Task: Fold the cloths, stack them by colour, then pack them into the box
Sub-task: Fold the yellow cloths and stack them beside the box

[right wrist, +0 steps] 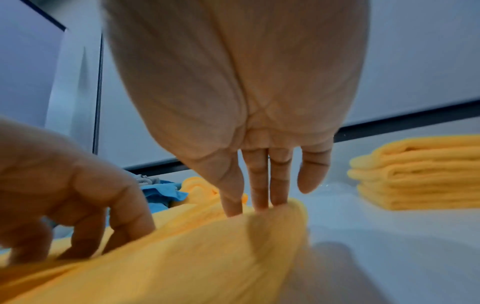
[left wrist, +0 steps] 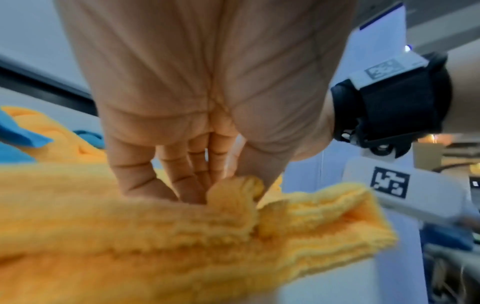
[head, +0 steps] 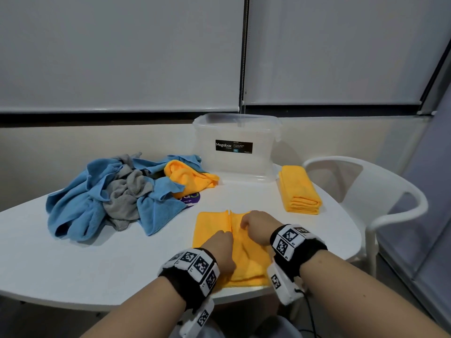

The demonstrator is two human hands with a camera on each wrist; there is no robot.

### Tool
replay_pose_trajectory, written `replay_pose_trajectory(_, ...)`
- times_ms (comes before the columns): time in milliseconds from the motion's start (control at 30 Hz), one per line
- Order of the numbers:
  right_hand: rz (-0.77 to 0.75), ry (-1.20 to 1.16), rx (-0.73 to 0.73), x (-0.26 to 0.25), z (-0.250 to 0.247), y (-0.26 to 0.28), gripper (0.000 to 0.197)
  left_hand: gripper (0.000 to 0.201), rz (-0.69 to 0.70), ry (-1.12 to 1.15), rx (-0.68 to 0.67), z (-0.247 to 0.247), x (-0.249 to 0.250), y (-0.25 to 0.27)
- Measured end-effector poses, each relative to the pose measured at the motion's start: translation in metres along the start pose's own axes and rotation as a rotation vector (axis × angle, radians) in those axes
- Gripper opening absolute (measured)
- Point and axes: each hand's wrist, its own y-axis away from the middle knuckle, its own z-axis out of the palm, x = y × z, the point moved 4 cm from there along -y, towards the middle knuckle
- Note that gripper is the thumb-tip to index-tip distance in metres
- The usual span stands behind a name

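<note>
White round tabletop [head: 73,259] fills the frame: crumpled blue, grey and orange cloths [head: 117,191] left, orange microfibre cloth [head: 246,259] centre. Left hand [head: 218,245] pinches its raised middle fold; right hand [head: 255,224] pinches alongside. Soft, limp, light fabric; best gripped along edges. Clear plastic box [head: 236,147] behind, folded orange stack [head: 299,191] right.

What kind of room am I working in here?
Probably an office or meeting room, not a laundry: a white rounded table, a white plastic chair beside it, and roller blinds drawn over the windows behind the clear storage box.
</note>
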Motion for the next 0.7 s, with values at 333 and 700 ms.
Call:
replay_pose_trajectory(333, -0.126, 0.048, -0.206, 0.031, 0.004, 0.033, 0.032, 0.027, 0.047, -0.26, 0.008, -0.033, -0.054, -0.008)
replay_pose_trajectory(700, -0.28, 0.27, -0.099, -0.008, 0.043, 0.02, 0.06, 0.076, -0.075, -0.235, -0.117, 0.012, -0.046, 0.017)
